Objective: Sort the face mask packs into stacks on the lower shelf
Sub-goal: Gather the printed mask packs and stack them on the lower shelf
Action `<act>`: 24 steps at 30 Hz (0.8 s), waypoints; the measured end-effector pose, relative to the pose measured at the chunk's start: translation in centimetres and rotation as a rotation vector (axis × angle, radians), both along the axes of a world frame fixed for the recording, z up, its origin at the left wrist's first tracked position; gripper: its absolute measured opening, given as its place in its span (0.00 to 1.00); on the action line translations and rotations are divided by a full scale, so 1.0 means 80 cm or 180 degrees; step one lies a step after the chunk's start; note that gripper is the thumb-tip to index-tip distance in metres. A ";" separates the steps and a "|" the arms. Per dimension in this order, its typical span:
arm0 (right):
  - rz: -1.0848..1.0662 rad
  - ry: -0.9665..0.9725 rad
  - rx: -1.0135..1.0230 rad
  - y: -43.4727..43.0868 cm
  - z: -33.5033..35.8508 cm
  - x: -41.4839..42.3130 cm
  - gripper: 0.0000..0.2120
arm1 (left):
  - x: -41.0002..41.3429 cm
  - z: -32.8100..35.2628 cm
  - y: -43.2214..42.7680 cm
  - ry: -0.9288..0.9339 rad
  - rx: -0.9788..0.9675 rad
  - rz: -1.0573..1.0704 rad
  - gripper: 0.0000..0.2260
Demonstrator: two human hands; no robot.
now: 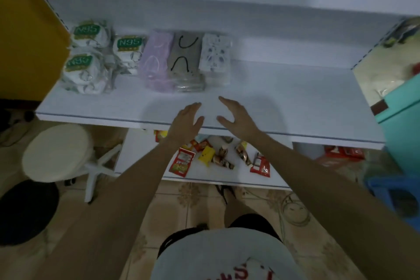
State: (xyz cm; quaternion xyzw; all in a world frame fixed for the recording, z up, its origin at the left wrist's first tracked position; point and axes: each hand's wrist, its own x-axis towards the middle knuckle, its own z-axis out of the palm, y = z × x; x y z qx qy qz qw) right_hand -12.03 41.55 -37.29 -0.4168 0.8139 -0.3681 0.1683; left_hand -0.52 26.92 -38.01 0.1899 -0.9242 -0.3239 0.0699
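Note:
On the white shelf [284, 102] lie three stacks of white N95 mask packs with green labels: one at the back left [89, 34], one in front of it [83, 73], one beside them [128, 49]. To their right stand a lilac mask pack [154, 61], a grey pack with black ear loops [185, 61] and a white patterned pack [214, 54], side by side. My left hand [185, 121] and my right hand [235, 117] hover over the shelf's front edge, fingers spread, palms facing each other, holding nothing.
A lower white shelf [141, 154] below holds several snack packets [181, 163]. A cream round stool [58, 151] and a black stool [27, 211] stand at the left, a yellow panel [25, 41] beyond them. A teal box [400, 118] and a blue stool [393, 193] are at the right.

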 end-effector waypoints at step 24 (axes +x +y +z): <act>0.0253 0.1229 -0.0715 0.256 0.321 -0.029 0.14 | -0.025 0.304 0.232 0.1816 -0.0860 -0.0688 0.23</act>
